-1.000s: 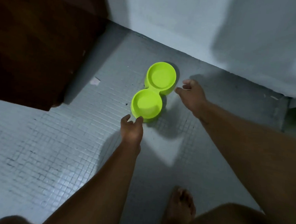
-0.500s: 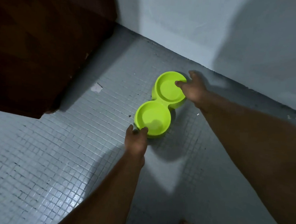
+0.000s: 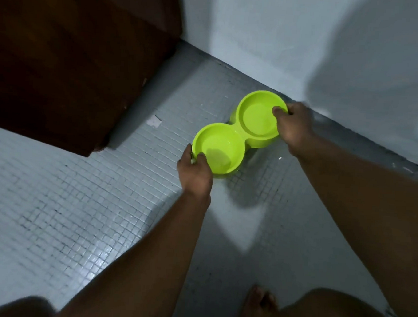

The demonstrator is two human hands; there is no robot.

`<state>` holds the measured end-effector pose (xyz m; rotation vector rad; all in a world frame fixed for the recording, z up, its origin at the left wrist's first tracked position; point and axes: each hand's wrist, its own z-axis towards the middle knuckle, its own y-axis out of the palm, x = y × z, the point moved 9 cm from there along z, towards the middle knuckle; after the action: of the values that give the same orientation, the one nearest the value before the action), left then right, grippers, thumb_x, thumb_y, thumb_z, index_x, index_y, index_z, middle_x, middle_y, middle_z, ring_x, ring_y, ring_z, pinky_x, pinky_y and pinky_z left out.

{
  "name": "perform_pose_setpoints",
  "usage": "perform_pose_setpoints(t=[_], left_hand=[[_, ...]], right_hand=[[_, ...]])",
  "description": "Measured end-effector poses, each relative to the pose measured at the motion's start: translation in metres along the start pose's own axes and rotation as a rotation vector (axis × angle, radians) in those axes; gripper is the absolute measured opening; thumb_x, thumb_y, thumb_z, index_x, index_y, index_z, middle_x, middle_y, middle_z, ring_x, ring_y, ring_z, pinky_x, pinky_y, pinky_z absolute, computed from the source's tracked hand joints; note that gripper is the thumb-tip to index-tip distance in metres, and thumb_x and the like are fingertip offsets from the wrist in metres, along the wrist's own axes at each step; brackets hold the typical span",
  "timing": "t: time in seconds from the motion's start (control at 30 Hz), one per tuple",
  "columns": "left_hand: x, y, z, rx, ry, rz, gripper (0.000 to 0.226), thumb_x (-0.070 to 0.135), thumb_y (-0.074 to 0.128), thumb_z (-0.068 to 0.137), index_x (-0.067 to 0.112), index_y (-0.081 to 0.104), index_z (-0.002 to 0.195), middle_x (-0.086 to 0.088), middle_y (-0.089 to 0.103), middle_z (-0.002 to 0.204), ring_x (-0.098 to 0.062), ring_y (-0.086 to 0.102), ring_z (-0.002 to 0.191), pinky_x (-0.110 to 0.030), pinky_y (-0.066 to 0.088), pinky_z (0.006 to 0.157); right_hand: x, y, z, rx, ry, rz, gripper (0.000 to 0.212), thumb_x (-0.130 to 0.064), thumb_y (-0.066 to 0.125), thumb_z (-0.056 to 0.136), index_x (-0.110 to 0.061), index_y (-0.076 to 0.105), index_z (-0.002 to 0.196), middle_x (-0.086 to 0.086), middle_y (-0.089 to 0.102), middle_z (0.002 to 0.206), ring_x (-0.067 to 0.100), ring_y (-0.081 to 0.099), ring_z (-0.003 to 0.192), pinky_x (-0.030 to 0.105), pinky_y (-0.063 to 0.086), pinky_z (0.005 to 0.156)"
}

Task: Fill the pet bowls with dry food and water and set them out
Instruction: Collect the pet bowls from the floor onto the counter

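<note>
Gripping lime double pet bowl (image 3: pixel 239 133) at tiled floor's (image 3: pixel 78 199) far edge by wall | left hand (image 3: pixel 196 172) pinches near rim, right hand (image 3: pixel 294 125) pinches far rim | both wells look empty | filling and setting out not yet done

No readable text, label, brand, number or sign anywhere in view; the lime-green plastic double pet bowl (image 3: pixel 257 119) is plain too.
</note>
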<state>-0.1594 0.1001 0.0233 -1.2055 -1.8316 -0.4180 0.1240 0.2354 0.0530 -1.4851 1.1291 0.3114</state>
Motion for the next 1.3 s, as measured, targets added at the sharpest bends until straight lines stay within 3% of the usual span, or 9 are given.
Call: perform_pose_setpoints(t=[0.13, 0.27, 0.37, 0.57, 0.77, 0.93, 1.1, 1.3], left_hand=[[0.064, -0.022, -0.037, -0.062, 0.011, 0.008, 0.047, 0.002, 0.038, 0.101, 0.008, 0.055, 0.145, -0.018, 0.057, 0.145, -0.037, 0.054, 0.132, -0.055, 0.045, 0.111], [0.153, -0.057, -0.101, -0.079, 0.061, 0.043, 0.045, 0.003, 0.037, 0.104, 0.008, 0.054, 0.145, -0.017, 0.057, 0.144, -0.034, 0.055, 0.131, -0.05, 0.045, 0.112], [0.224, -0.085, -0.157, -0.101, 0.111, 0.12, 0.043, 0.005, 0.037, 0.107, 0.009, 0.052, 0.146, -0.015, 0.055, 0.146, -0.031, 0.053, 0.133, -0.044, 0.043, 0.114], [0.337, -0.129, -0.246, -0.235, 0.154, 0.142, 0.041, 0.005, 0.042, 0.105, 0.009, 0.058, 0.142, -0.014, 0.062, 0.139, -0.03, 0.059, 0.128, -0.047, 0.046, 0.111], [0.43, -0.172, -0.321, -0.334, 0.291, 0.102, 0.031, 0.006, 0.049, 0.103, 0.011, 0.064, 0.129, -0.004, 0.067, 0.116, -0.017, 0.063, 0.103, -0.028, 0.051, 0.09], [0.48, -0.207, -0.371, -0.41, 0.345, 0.078, 0.028, -0.001, 0.053, 0.098, 0.003, 0.062, 0.125, -0.009, 0.067, 0.108, -0.019, 0.062, 0.097, -0.035, 0.053, 0.092], [0.498, -0.239, -0.427, -0.509, 0.431, 0.102, 0.028, 0.001, 0.052, 0.098, 0.007, 0.066, 0.121, -0.007, 0.069, 0.106, -0.017, 0.062, 0.093, -0.026, 0.052, 0.081], [0.488, -0.272, -0.496, -0.633, 0.505, 0.073, 0.027, 0.0, 0.052, 0.099, 0.013, 0.069, 0.115, -0.006, 0.07, 0.106, -0.014, 0.063, 0.092, -0.018, 0.052, 0.076]], right_hand=[[-0.046, -0.063, -0.043, 0.117, 0.037, 0.048, 0.026, -0.037, 0.058, 0.095, -0.012, 0.062, 0.102, 0.003, 0.059, 0.092, 0.017, 0.056, 0.09, 0.031, 0.046, 0.084], [-0.11, -0.135, -0.106, 0.167, 0.055, 0.115, 0.015, -0.032, 0.06, 0.094, -0.019, 0.058, 0.089, 0.001, 0.059, 0.085, 0.015, 0.055, 0.085, 0.03, 0.046, 0.081], [-0.161, -0.193, -0.161, 0.169, 0.085, 0.168, 0.014, -0.028, 0.061, 0.094, -0.017, 0.056, 0.089, 0.005, 0.058, 0.084, 0.017, 0.054, 0.083, 0.037, 0.05, 0.08], [-0.238, -0.303, -0.274, 0.25, 0.169, 0.286, 0.012, -0.024, 0.063, 0.094, -0.016, 0.054, 0.096, 0.008, 0.059, 0.091, 0.021, 0.056, 0.086, 0.048, 0.055, 0.084], [-0.292, -0.375, -0.388, 0.395, 0.185, 0.38, 0.012, -0.023, 0.062, 0.095, -0.018, 0.053, 0.101, 0.008, 0.059, 0.098, 0.024, 0.058, 0.093, 0.054, 0.053, 0.09], [-0.324, -0.413, -0.482, 0.534, 0.207, 0.481, 0.016, -0.03, 0.063, 0.093, -0.023, 0.053, 0.104, 0.005, 0.06, 0.099, 0.023, 0.059, 0.09, 0.043, 0.053, 0.086], [-0.334, -0.441, -0.568, 0.587, 0.135, 0.551, 0.022, -0.027, 0.063, 0.094, -0.02, 0.063, 0.115, 0.006, 0.061, 0.094, 0.016, 0.058, 0.081, 0.025, 0.044, 0.068], [-0.309, -0.472, -0.663, 0.598, 0.098, 0.665, 0.013, -0.029, 0.067, 0.093, -0.018, 0.06, 0.096, 0.006, 0.06, 0.086, 0.019, 0.056, 0.077, 0.037, 0.046, 0.072]])
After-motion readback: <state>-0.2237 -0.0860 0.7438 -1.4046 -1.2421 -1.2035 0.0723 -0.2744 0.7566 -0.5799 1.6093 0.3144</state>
